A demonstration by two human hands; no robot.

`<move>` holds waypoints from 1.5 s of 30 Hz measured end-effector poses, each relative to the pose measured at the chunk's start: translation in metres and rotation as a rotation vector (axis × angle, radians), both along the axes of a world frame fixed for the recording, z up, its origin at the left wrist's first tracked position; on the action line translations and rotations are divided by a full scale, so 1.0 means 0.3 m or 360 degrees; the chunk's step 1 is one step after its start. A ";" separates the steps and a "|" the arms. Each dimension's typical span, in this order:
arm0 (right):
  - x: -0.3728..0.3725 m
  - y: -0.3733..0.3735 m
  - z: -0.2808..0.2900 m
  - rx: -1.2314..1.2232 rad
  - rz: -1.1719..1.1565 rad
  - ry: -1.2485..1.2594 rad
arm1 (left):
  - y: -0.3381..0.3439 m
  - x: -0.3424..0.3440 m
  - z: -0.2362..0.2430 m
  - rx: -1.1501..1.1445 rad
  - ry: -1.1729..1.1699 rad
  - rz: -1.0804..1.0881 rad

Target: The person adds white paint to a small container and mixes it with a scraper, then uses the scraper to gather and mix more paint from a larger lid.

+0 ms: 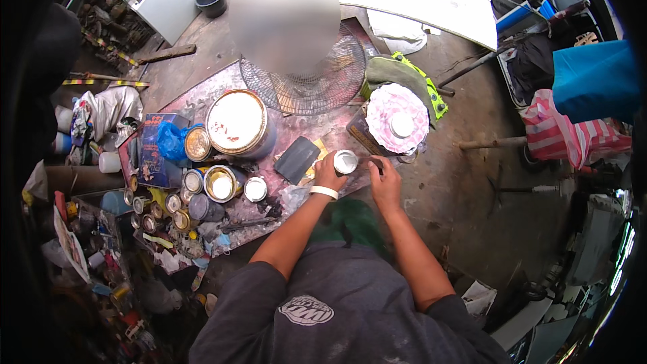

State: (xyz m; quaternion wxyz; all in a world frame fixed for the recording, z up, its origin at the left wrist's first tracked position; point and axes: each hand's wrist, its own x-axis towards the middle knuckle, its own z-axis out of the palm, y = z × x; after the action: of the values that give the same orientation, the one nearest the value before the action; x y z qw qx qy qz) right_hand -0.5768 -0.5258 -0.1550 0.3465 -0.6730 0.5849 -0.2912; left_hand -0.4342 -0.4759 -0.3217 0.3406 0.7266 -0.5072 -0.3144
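My left hand [329, 174] is wrapped round the side of a small can [345, 164] with white stuff at its mouth. From the right, my right hand [385, 185] pinches a thin tool with a flat grey blade [348, 159], like a small putty knife. That blade lies over the can's mouth; whether it touches the white stuff I cannot tell. Just left of my left hand are a dark grey flat pad [297, 160] and a yellowish sheet [322, 152], partly covered. Another small can with a white top [256, 189] stands farther left.
A large paint tin [236, 121] and an opened tin [221, 186] stand on the stained table [192, 103], with several smaller cans at left. A wire fan guard [303, 87] sits at the far side. Right of it is a container under a pink-and-white cover [399, 121].
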 end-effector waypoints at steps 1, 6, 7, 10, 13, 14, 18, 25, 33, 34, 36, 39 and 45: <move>0.007 0.002 0.008 0.0020 0.0004 0.0018 | -0.015 0.003 0.007 -0.0021 -0.0001 0.0019; -0.011 0.027 -0.002 -0.0103 0.0093 0.0004 | 0.002 0.019 0.024 -0.0141 0.0009 -0.0018; -0.024 0.043 -0.003 -0.0094 0.0085 -0.0010 | 0.019 0.019 0.038 -0.0183 0.0025 -0.0085; -0.035 0.083 0.014 -0.0045 0.0065 -0.0053 | 0.065 0.025 0.052 -0.0166 0.0013 -0.0235; -0.064 0.119 0.006 -0.0077 0.0051 -0.0053 | 0.064 -0.002 0.030 -0.0256 0.0033 -0.0174; -0.079 0.113 0.004 -0.0137 0.0027 -0.0024 | 0.054 -0.005 0.004 -0.0303 0.0068 -0.0171; -0.091 0.142 -0.071 -0.0095 0.0023 0.0017 | 0.019 -0.020 -0.086 -0.0253 0.0836 -0.0331; -0.088 0.172 -0.095 -0.0086 0.0074 -0.0068 | 0.060 0.020 -0.145 -0.0059 0.0200 -0.0432; -0.033 0.171 -0.057 -0.0161 0.0117 -0.0011 | 0.036 0.087 -0.098 0.0038 0.0271 -0.0362; -0.039 0.178 -0.079 -0.0225 0.0092 -0.0023 | 0.043 0.079 -0.099 -0.0028 0.0136 -0.0381; -0.021 0.167 -0.081 -0.0289 0.0095 -0.0054 | 0.040 0.106 -0.129 -0.0183 -0.0152 -0.0365; -0.036 0.181 -0.085 -0.0223 0.0069 -0.0083 | 0.049 0.085 -0.140 -0.0128 -0.0019 -0.0330; -0.038 0.155 -0.086 -0.0185 0.0162 -0.0095 | 0.069 0.102 -0.104 -0.0002 -0.0077 -0.0222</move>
State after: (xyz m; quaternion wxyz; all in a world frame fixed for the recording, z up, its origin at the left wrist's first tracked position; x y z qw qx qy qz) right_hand -0.5881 -0.4792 -0.1809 0.3386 -0.7118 0.5214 -0.3268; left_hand -0.4037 -0.4551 -0.3530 0.3059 0.6968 -0.5647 -0.3194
